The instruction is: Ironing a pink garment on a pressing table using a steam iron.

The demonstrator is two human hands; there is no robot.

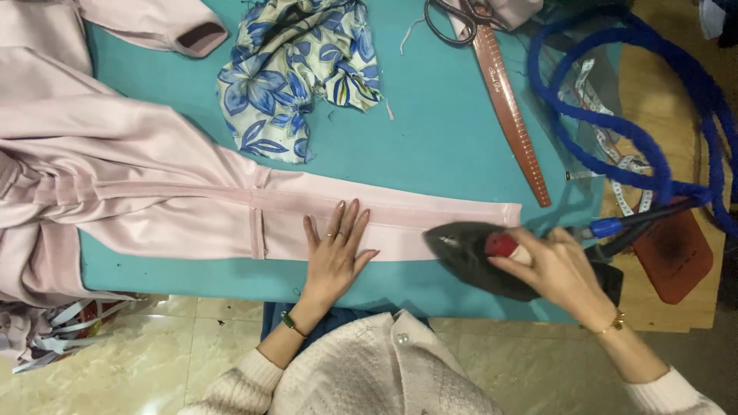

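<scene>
Mostly smooth, the pale pink garment lies across the teal board from the left edge to right of centre, a long seamed band ending near the dark iron. Flat and open, the left hand presses the band. Closed, the right hand grips the iron's handle, hiding much of it.

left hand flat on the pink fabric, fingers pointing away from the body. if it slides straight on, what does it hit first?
Probably nothing soon. The left hand would cross the pink garment, then bare teal cover; floral cloth lies left of that line, wooden ruler right.
</scene>
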